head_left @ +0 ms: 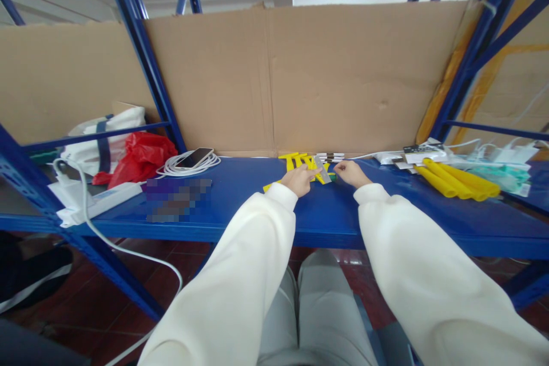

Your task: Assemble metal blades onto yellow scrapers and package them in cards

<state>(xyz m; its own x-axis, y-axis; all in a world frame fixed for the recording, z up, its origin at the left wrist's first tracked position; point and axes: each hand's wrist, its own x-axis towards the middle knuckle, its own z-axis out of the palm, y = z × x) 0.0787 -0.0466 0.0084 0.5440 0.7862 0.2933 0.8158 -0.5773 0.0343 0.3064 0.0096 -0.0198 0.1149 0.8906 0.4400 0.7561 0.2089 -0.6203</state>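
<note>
Near the back of the blue tabletop, my left hand [299,180] is partly curled, its fingertips holding a flat grey, ruler-like strip [323,172] against the surface. Several yellow strips [295,158] lie just beyond that hand, and some pass beneath the grey strip. To the right, my right hand [350,173] has its fingers pinched together; anything between them is too small to make out. A small green item [333,176] lies beside its fingertips. Behind both hands sit several white pieces with dark bands [332,157].
Yellow rolled sheets [457,180] and white packets [424,152] lie at right. A phone [196,158] rests on a coiled white cable [174,167] at left, near a red bag [141,154] and a power strip [100,200]. Cardboard [360,80] walls the back between blue posts.
</note>
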